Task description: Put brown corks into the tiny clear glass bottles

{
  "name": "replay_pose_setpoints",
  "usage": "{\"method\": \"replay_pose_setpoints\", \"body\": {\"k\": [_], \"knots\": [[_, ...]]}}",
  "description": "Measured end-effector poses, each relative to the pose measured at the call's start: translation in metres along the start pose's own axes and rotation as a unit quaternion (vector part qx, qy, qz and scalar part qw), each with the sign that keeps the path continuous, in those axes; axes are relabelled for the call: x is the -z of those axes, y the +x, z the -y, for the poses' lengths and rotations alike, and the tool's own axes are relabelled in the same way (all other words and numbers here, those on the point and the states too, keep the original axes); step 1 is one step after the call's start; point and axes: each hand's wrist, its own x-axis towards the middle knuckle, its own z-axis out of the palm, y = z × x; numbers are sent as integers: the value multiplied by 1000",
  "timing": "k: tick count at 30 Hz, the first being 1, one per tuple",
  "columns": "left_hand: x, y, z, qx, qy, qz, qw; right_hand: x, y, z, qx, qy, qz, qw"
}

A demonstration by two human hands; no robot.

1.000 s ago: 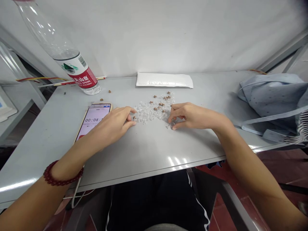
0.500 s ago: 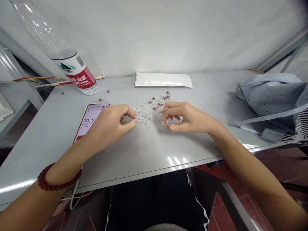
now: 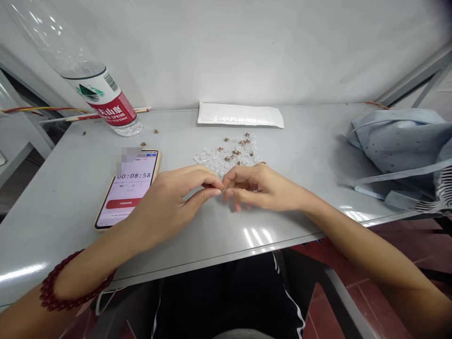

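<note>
Both left hand (image 3: 173,197) and right hand (image 3: 261,188) pinch one tiny piece (image 3: 223,189) (well back from the table edge (image 3: 212,262)).

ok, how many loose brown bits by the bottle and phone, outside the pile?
2: one bit right of the bottle, a second bit just beyond the phone. Any under the left hand would be hidden.

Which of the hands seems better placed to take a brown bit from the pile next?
Probably the right hand: most brown bits lie directly beyond it, whereas the left hand sits nearer the phone.
</note>
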Motion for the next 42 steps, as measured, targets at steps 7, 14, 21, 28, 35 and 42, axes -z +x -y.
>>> {"method": "replay_pose_setpoints", "body": {"k": [7,14,21,28,35,42], "knots": [[-2,1,0,39,-22,3,999,-2,0,-2,33,33,-5,999],[0,5,-1,110,-72,40,991,-7,1,-8,24,146,20,989],[-4,4,0,47,-16,9,999,-14,2,-8,7,230,29,973],[22,6,13,106,118,-103,982,-7,10,-8,27,85,-118,989],[33,8,42,145,196,29,969,34,14,-33,-50,-75,-335,938],[29,9,46,161,252,14,954,46,14,-37,-74,-164,-308,934]]}}
